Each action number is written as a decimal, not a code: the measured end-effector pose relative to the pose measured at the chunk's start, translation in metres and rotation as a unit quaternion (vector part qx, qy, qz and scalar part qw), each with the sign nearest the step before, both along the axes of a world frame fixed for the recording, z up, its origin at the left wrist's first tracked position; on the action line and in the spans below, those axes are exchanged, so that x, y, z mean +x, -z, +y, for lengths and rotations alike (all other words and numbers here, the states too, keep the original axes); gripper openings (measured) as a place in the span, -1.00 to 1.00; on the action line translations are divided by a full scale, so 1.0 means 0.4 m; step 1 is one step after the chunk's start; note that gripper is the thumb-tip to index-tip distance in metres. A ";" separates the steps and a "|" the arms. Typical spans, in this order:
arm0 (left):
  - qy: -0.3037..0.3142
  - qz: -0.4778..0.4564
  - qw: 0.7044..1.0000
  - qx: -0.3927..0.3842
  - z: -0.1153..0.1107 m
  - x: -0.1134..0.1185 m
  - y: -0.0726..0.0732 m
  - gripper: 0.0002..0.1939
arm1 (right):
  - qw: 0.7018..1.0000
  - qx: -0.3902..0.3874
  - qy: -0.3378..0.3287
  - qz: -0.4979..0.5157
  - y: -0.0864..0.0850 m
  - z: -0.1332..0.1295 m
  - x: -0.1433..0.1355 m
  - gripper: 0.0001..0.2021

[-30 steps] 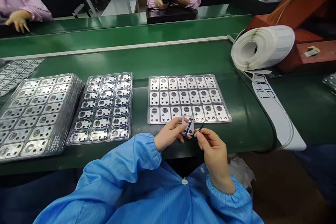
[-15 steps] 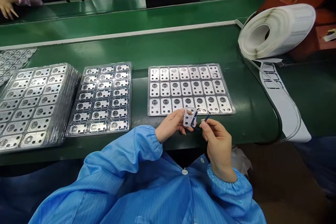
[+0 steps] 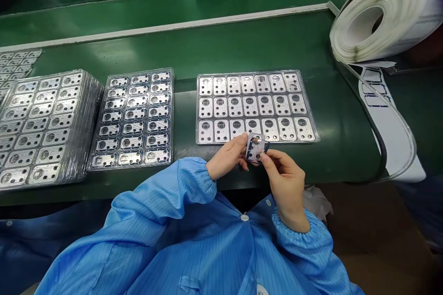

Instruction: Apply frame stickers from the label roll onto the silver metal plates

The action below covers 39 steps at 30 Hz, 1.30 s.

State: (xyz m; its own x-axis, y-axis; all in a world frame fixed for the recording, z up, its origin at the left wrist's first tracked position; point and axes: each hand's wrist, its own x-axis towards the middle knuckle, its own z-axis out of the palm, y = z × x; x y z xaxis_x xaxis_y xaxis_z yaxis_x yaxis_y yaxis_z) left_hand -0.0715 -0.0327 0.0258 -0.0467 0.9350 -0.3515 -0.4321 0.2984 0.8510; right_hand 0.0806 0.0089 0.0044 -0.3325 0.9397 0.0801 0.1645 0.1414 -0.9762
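At your far left, a tall stack of clear plastic trays [image 3: 76,147] filled with silver plates stands at the table's near side; a knock could make its upper layers slide, since they look slick. Just right of it, one clear plastic tray of silver plates in dark surrounds [image 3: 171,120] lies flat. Your left forearm's loose blue cloth sleeve [image 3: 162,207] passes near that tray's lower right corner, so a careless swing might drag it askew.

Your left hand [image 3: 226,159] holds the left edge of a small silver rectangular plate with round holes [image 3: 255,148], tilted in front of you just above the near edge of a wide clear plastic tray of silver plates [image 3: 309,111]. Should that grip slacken, the plate could drop onto the filled tray and scratch something. A thin dark blue piece [image 3: 266,147] shows at the plate's right edge, partly hidden; if it is sticky, a slight twist could crease it or set it crooked.

Your right hand [image 3: 285,177] pinches narrowly at the plate's lower right corner, thumb in front; whether it also grips the blue piece, you cannot tell from here. Pressing too hard might smudge the surface. Farther right, the white paper backing strip [image 3: 391,133] could snag your right elbow if it swings outward.
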 end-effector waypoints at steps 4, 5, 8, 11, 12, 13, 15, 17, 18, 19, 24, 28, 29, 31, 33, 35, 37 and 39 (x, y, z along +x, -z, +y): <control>0.002 0.003 1.000 0.005 -0.001 0.001 0.002 -0.23 | 1.000 0.010 -0.009 -0.005 0.001 0.000 -0.002 -0.85; 0.001 0.004 1.000 0.005 0.000 0.001 0.004 -0.23 | 1.000 0.011 -0.010 -0.005 0.002 0.000 -0.003 -0.85; -0.002 0.006 1.000 0.003 0.000 0.002 0.006 -0.23 | 1.000 0.008 -0.011 -0.002 0.005 0.000 -0.003 -0.86; -0.001 0.009 1.000 0.003 0.000 0.002 0.005 -0.24 | 1.000 0.009 -0.007 -0.003 0.009 0.001 -0.001 -0.85; 0.000 0.010 1.000 0.004 0.000 0.002 0.005 -0.24 | 1.000 0.011 -0.005 -0.002 0.010 0.001 0.000 -0.85; 0.001 0.011 1.000 0.004 0.000 0.002 0.005 -0.24 | 1.000 0.014 -0.002 -0.002 0.011 0.002 0.002 -0.85; 0.000 0.011 1.000 0.004 0.000 0.002 0.006 -0.25 | 1.000 0.020 0.003 -0.004 0.013 0.003 0.004 -0.85; -0.002 0.011 1.000 0.004 0.001 0.003 0.008 -0.26 | 1.000 0.025 0.007 -0.006 0.015 0.004 0.005 -0.85; -0.003 0.010 1.000 0.005 0.002 0.003 0.008 -0.27 | 1.000 0.026 0.007 -0.006 0.015 0.004 0.005 -0.85; -0.003 0.009 1.000 0.005 0.002 0.003 0.009 -0.27 | 1.000 0.026 0.007 -0.005 0.015 0.004 0.004 -0.85; -0.006 0.017 1.000 0.005 0.002 0.003 0.007 -0.29 | 1.000 0.021 0.005 0.011 0.013 0.001 0.001 -0.88; -0.004 0.022 1.000 0.004 0.002 0.003 0.005 -0.35 | 0.999 0.042 0.004 0.013 0.006 -0.003 0.003 -0.91; -0.006 0.022 1.000 0.003 0.002 0.003 0.004 -0.37 | 0.999 0.046 0.001 0.012 0.003 -0.004 0.004 -0.92; -0.011 0.022 1.000 -0.002 0.002 0.003 0.005 -0.41 | 0.999 0.052 -0.005 0.013 -0.003 -0.005 0.006 -0.92; -0.018 0.023 1.000 -0.006 0.003 0.004 0.005 -0.44 | 0.998 0.053 -0.012 0.013 -0.008 -0.005 0.007 -0.90; -0.019 0.022 1.000 -0.008 0.003 0.005 0.005 -0.44 | 0.999 0.048 -0.018 0.010 -0.011 -0.004 0.008 -0.88; -0.021 0.019 1.000 -0.008 0.002 0.006 0.005 -0.44 | 0.999 0.038 -0.025 0.007 -0.012 -0.002 0.009 -0.89; -0.021 0.018 1.000 -0.007 0.001 0.007 0.004 -0.44 | 0.999 0.028 -0.030 0.005 -0.012 0.001 0.011 -0.89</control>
State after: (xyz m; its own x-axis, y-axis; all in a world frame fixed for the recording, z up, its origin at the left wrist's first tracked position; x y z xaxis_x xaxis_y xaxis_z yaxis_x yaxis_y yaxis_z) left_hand -0.0687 -0.0323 0.0241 -0.0993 0.9272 -0.3612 -0.4143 0.2915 0.8622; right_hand 0.0850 0.0093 0.0090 -0.3873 0.9119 0.1355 0.1446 0.2053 -0.9680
